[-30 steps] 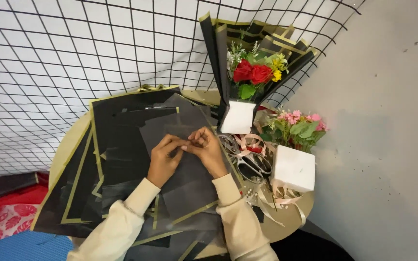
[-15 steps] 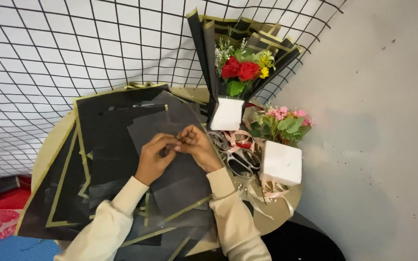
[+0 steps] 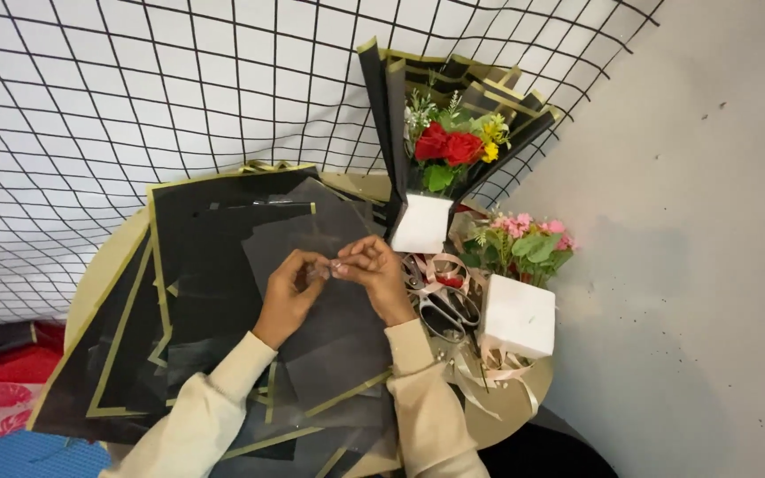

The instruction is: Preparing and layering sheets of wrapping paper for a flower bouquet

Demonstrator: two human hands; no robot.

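The fingers [image 3: 316, 265] of the left hand [image 3: 289, 292] and those of the right hand [image 3: 374, 274] met tip to tip, pinched together on a small clear scrap [image 3: 329, 268] too tiny to identify. Both hands hovered over a grey sheet [image 3: 329, 327] lying on black gold-edged wrapping sheets [image 3: 197, 265] that covered the round tabletop [image 3: 108, 265]. Near the right hand lay scissors [image 3: 443, 305] among ribbon [image 3: 489, 372]. Beyond stood a white box [image 3: 517, 317] holding pink flowers [image 3: 524, 237], and a black-wrapped bouquet [image 3: 449, 146] of red roses.
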